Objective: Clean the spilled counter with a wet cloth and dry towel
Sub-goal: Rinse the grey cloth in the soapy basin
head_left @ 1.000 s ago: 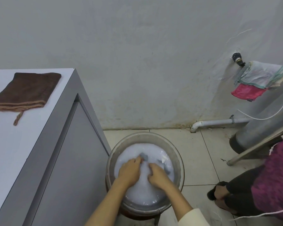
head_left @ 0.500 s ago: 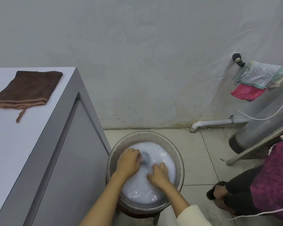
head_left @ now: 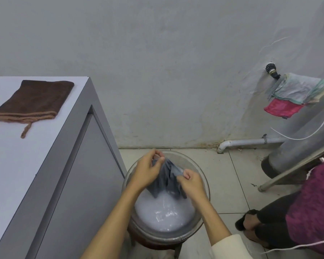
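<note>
Above the basin (head_left: 206, 186), left hand (head_left: 146, 171) and right hand (head_left: 192, 181) pinch the wet cloth's (head_left: 166, 181) edges.

From my remote station I take the white floor pipe (head_left: 251, 142) as the reference point. It runs along the base of the grey plastered wall (head_left: 157, 62), where staining marks the wall-to-floor joint. Above the pipe, a dark wall fitting (head_left: 272, 70) projects from the plaster, with faded rags (head_left: 295, 94) draped just beside it. To the right of the pipe stands a grey cylinder (head_left: 297, 144), crossed by a thin white cord (head_left: 307, 134). A slanted metal tube leg (head_left: 288, 169) rests on the pale tiled floor (head_left: 232, 184) below the pipe. Well to the pipe's left stands a grey cabinet (head_left: 79, 174). Lighting is even and diffuse.
</note>
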`<state>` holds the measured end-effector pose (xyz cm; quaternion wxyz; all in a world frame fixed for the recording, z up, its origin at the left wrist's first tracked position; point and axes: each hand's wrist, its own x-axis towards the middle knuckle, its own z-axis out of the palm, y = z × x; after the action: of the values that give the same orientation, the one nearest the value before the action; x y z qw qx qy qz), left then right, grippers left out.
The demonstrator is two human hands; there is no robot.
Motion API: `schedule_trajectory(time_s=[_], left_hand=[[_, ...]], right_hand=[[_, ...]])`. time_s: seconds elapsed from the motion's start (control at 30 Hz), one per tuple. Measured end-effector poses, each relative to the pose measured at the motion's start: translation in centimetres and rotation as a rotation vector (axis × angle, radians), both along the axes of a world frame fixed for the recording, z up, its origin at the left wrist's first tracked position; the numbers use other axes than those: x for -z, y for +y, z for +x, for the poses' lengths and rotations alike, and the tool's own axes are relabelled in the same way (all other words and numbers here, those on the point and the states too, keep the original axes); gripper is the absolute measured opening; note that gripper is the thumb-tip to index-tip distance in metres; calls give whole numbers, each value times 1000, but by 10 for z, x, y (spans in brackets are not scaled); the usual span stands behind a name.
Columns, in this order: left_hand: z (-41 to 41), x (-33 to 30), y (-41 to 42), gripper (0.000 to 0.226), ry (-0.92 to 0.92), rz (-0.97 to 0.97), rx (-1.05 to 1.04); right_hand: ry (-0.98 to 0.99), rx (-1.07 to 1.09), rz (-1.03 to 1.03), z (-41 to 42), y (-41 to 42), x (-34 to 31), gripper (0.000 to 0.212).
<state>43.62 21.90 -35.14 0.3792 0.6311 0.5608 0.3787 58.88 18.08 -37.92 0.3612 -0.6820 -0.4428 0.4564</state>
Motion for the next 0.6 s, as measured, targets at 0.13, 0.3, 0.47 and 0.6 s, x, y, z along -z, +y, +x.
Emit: schedule_trajectory(time_s=[0.13,0.3,0.47,0.6], left_hand=[[2,-11,2,9,-226,-21,-25],[-4,6,-3,15,24,46,-110],[-15,51,-14,12,704,-11,134],[-13,74,-23,34,980,-84,290]], right_hand=[[186,-27,86,6,5,-21,34],[-99,-36,61,5,2,-13,13],[-333,-255,-132,-2,-10,16,19],[-386,-432,-239,-10,-19,28,38]])
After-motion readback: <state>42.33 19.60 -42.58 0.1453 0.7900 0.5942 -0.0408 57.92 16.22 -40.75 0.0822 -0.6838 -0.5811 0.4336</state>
